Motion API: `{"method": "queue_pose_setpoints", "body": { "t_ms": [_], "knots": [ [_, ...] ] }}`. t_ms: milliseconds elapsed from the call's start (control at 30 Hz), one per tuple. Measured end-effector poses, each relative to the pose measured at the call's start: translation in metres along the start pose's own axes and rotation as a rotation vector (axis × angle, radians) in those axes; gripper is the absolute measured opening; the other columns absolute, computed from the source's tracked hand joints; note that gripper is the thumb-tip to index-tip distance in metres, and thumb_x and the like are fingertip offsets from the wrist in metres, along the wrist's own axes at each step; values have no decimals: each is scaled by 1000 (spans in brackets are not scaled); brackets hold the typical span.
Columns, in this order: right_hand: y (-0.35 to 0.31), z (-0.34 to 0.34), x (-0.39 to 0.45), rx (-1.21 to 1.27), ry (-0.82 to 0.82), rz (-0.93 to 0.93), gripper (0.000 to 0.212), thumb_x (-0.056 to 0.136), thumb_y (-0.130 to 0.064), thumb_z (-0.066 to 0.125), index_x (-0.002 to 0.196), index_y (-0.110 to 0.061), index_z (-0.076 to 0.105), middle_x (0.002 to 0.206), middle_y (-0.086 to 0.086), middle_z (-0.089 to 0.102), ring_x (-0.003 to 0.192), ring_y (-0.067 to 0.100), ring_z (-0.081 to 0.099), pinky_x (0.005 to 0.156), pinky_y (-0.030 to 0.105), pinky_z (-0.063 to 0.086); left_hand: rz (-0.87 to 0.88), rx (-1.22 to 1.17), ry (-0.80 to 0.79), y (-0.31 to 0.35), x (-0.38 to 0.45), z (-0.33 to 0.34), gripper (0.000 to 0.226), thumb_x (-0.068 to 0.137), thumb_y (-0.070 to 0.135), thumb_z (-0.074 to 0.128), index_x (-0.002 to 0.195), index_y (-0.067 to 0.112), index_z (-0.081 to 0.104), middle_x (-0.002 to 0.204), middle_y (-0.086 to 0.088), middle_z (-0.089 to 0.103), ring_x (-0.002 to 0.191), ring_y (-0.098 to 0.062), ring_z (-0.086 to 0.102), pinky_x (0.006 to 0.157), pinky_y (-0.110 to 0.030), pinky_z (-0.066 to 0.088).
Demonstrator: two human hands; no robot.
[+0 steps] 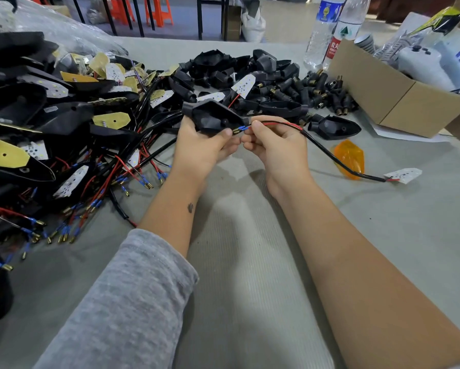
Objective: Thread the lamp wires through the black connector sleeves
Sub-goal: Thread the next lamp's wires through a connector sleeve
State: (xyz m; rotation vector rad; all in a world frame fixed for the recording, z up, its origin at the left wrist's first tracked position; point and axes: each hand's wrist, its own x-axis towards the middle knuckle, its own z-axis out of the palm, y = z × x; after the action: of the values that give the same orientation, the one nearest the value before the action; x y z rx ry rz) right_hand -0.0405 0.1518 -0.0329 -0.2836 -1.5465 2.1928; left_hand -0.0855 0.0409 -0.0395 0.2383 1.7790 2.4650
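My left hand (202, 147) grips a black lamp housing (213, 117) above the grey table mat. My right hand (274, 141) pinches a red and black wire (327, 153) near its blue-sleeved brass terminals (241, 129). Those terminals sit right at the housing's lower right end. The wire's black jacket trails right across the mat to a small white LED board (404, 174). A heap of black connector sleeves with brass ends (319, 90) lies behind the hands.
A large pile of wired lamps and LED boards (64, 145) fills the left side. Empty black housings (223, 67) lie at the back, one more (335, 127) to the right. An orange lens (350, 158), a cardboard box (391, 99) and two water bottles (330, 30) stand on the right.
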Motion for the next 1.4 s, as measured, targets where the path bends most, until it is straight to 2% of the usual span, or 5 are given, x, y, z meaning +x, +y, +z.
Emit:
{"method": "queue_pose_setpoints", "body": {
  "t_ms": [233,500,767,933,1400],
  "knots": [
    [-3,3,0,228,-25,75,13,95,6,52,90,0,61,72,13,64,59,15,64,59,20,55,-77,-187,41,2,2,1,26,91,-15,52,96,9,56,75,-4,71,65,-14,71,64,-22,58],
    [-1,2,0,113,19,-3,14,93,7,54,87,-2,63,74,14,65,65,18,66,68,23,58,-43,194,-117,0,-1,4,21,89,-1,62,99,16,63,84,0,71,73,-10,68,70,-23,58],
    [1,1,1,33,13,-54,12,92,7,57,89,-2,64,73,9,66,67,15,66,67,22,56,-82,313,-176,0,-2,5,15,87,9,59,81,22,62,61,11,58,60,-7,47,47,-17,33],
    [2,0,0,-22,7,-84,16,91,5,60,86,-10,67,72,2,67,67,11,63,67,20,53,-186,120,-224,5,-2,2,28,76,41,56,97,23,60,90,-1,58,67,-10,49,52,-22,35],
    [1,1,-2,-58,-52,-36,17,89,1,63,85,-16,60,68,-2,66,54,11,53,58,25,44,-104,118,-225,0,-2,4,26,100,22,53,121,8,62,89,-4,66,75,-12,63,75,-26,55]
  ]
}}
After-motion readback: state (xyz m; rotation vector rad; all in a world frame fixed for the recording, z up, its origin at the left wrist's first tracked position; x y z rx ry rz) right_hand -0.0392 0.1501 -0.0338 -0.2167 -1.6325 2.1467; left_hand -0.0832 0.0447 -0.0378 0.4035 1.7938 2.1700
